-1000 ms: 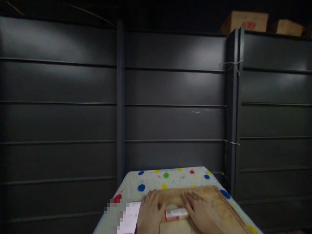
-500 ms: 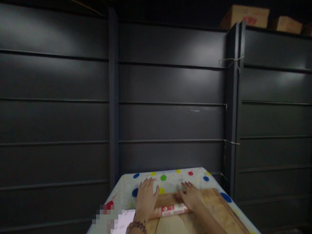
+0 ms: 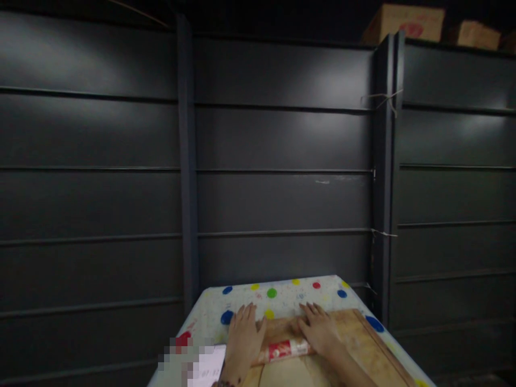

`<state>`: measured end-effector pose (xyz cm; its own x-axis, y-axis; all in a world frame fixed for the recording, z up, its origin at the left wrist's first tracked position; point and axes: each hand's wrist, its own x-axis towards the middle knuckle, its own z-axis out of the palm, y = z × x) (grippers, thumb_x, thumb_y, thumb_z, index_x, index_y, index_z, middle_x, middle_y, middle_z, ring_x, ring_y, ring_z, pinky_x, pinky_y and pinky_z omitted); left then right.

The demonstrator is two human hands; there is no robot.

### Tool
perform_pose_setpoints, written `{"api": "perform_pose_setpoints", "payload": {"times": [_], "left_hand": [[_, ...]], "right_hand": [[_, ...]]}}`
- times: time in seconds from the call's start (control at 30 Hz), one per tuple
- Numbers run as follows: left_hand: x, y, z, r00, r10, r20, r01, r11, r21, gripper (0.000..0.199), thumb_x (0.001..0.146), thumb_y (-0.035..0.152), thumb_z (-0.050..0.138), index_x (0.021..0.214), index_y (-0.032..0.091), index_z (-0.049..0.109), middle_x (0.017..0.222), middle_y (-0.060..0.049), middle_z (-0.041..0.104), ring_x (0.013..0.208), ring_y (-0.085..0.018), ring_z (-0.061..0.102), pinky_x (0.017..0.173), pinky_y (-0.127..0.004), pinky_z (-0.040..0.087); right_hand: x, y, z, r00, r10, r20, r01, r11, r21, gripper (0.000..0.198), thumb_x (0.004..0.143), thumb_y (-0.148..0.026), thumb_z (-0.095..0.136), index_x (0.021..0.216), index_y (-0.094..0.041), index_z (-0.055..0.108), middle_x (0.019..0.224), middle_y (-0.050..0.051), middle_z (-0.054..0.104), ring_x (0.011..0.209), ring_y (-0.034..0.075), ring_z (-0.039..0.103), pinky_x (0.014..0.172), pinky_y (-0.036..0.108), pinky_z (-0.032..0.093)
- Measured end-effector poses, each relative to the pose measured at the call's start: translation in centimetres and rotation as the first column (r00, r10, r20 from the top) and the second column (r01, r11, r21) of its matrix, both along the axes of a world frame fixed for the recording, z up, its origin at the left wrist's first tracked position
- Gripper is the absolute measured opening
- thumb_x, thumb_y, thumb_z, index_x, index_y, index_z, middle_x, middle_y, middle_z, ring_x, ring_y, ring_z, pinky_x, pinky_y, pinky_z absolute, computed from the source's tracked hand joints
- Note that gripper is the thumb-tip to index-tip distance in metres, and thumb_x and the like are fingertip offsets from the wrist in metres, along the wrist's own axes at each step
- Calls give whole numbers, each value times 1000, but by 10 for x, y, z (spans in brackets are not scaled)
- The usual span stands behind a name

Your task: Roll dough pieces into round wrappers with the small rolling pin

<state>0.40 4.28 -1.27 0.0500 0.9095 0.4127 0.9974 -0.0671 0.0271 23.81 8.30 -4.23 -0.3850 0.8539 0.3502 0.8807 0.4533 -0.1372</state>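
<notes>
A rolling pin with a red and white printed wrap lies crosswise on a wooden board. Under and in front of it is a flat, pale sheet of dough, cut off by the bottom of the view. My left hand rests over the pin's left end, palm down, fingers stretched forward. At the right end my right hand lies the same way, its fingers spread. Both palms hide the ends of the pin. A beaded bracelet shows at my left wrist.
A white table cover with coloured dots lies under the board. Left of my left hand is a lit screen, partly pixelated. Behind the table stands a dark panelled wall. Cardboard boxes sit high at the right.
My left hand has come slightly back toward me. The rolling pin's printed wrap has turned a little. My right hand stays almost in place.
</notes>
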Motion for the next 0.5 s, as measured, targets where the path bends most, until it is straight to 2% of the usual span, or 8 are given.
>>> {"api": "perform_pose_setpoints", "payload": {"times": [0.1, 0.17, 0.27, 0.37, 0.5], "left_hand": [[2, -24, -9, 992, -120, -45, 120, 993, 13, 42, 90, 20, 43, 126, 22, 66, 141, -10, 58, 137, -34, 44, 114, -59, 30], [2, -37, -13, 982, -181, -53, 183, 982, 35, 40, 91, 18, 43, 121, 25, 67, 139, -8, 61, 136, -32, 46, 115, -59, 30], [0, -46, -15, 970, -240, -47, 243, 969, 54, 37, 95, 26, 41, 122, 27, 66, 139, -5, 60, 134, -29, 48, 115, -54, 34], [-2, -37, -14, 976, -217, -34, 218, 975, 34, 38, 94, 29, 42, 125, 26, 65, 139, -5, 61, 133, -30, 50, 114, -53, 37], [-3, -8, -7, 993, -108, 38, 106, 993, 54, 43, 92, 29, 43, 130, 20, 62, 140, -10, 59, 133, -31, 49, 114, -53, 35]], "right_hand": [[10, -21, -10, 993, 110, 35, -113, 989, 98, 45, 92, -19, 46, 135, -26, 59, 144, 7, 54, 136, 29, 45, 114, 50, 32], [16, -35, -14, 982, 184, 42, -187, 976, 113, 47, 92, -23, 47, 138, -24, 56, 143, 8, 55, 135, 29, 46, 115, 48, 33], [21, -47, -16, 981, 196, 17, -196, 977, 87, 48, 92, -25, 44, 139, -26, 56, 143, 6, 55, 134, 28, 48, 112, 45, 39], [17, -41, -15, 988, 154, -22, -152, 986, 62, 48, 94, -23, 39, 139, -27, 56, 142, 5, 56, 133, 27, 50, 111, 45, 40], [5, -5, -15, 997, 77, -5, -77, 994, 72, 50, 94, -17, 33, 138, -20, 56, 144, 9, 54, 136, 27, 45, 115, 48, 33]]}}
